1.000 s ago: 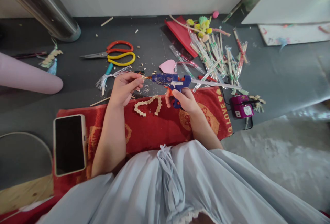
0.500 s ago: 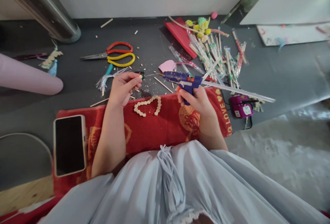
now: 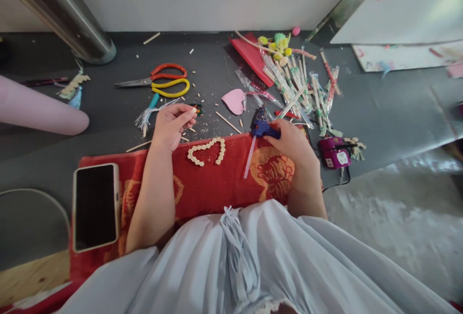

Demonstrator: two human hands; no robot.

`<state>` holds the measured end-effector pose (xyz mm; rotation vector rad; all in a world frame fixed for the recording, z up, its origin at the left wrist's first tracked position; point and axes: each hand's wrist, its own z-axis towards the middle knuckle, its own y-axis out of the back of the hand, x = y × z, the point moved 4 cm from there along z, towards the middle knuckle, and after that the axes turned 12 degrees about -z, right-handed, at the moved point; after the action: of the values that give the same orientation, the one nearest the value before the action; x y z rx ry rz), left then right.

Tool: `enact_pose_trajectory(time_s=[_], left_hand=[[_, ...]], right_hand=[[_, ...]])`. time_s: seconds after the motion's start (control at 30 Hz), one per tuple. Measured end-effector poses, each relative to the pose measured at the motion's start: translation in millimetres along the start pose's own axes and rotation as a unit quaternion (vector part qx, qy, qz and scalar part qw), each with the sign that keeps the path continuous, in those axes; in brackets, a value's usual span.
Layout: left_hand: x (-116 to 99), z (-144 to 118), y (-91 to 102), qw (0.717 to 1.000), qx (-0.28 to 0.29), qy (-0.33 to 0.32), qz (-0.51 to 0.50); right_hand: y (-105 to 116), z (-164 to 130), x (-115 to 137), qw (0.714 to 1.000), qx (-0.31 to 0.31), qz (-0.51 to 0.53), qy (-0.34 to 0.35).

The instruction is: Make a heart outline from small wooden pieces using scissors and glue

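My left hand (image 3: 176, 123) pinches a small pale wooden piece (image 3: 194, 110) between thumb and fingertips, above the dark table. My right hand (image 3: 292, 143) is closed on the handle of a blue hot glue gun (image 3: 264, 129). The gun's nozzle points away from me, and a clear glue stick (image 3: 249, 158) sticks out of its back over the towel. Between my hands, an open heart outline (image 3: 221, 149) of small pale pieces lies on the red towel (image 3: 217, 186). A dark-green-and-orange item (image 3: 198, 107) lies just behind my left fingertips, partly hidden.
Scissors (image 3: 170, 81) with red and yellow handles lie behind my left hand. A pink heart cutout (image 3: 234, 101), wrapped sticks (image 3: 289, 80) and a purple power socket (image 3: 334, 153) are to the right. A phone (image 3: 96, 208) rests at left, near a pink cylinder (image 3: 39, 106).
My right hand has swung the glue gun away from the left hand's piece, from pointing left to pointing away from me. My left hand has hardly moved and still pinches the piece.
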<state>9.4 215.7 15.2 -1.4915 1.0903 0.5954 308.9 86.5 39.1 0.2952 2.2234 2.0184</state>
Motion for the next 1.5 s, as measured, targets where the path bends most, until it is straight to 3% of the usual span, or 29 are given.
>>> enact_pose_trajectory(time_s=[0.1, 0.2, 0.43, 0.6, 0.77, 0.93, 1.13, 1.27, 1.5], left_hand=[[0.9, -0.7, -1.8, 1.000, 0.016, 0.012, 0.013], [2.5, -1.8, -4.7, 0.998, 0.047, 0.024, 0.025], [6.1, -2.7, -2.5, 0.996, 0.077, 0.017, 0.047], [7.2, -4.6, -3.5, 0.994, 0.089, 0.021, 0.056], [7.9, -6.1, -4.4, 0.992, 0.109, 0.036, 0.051], [-1.1, -5.7, 1.5, 0.996, 0.091, 0.015, 0.013], [-16.9, 0.9, 25.2, 0.997, -0.037, -0.038, -0.053], [-21.5, 6.3, 37.6, 0.989, -0.089, -0.079, -0.082], [-21.6, 7.3, 37.4, 0.985, -0.104, -0.081, -0.112]], right_hand=[[5.8, 2.8, -3.7, 0.998, 0.049, -0.032, 0.016], [24.0, 12.6, 5.0, 0.997, 0.039, -0.055, 0.050], [62.5, 58.2, 77.2, 0.986, -0.014, -0.045, 0.160], [60.8, 95.7, 131.1, 0.961, -0.011, -0.047, 0.272], [46.9, 120.0, 163.3, 0.945, 0.014, -0.089, 0.314], [35.0, 124.0, 168.7, 0.939, 0.028, -0.105, 0.327], [32.7, 116.0, 156.5, 0.945, 0.041, -0.099, 0.309], [38.0, 105.0, 151.5, 0.949, 0.061, -0.103, 0.292], [36.8, 93.0, 151.5, 0.945, 0.087, -0.126, 0.289]])
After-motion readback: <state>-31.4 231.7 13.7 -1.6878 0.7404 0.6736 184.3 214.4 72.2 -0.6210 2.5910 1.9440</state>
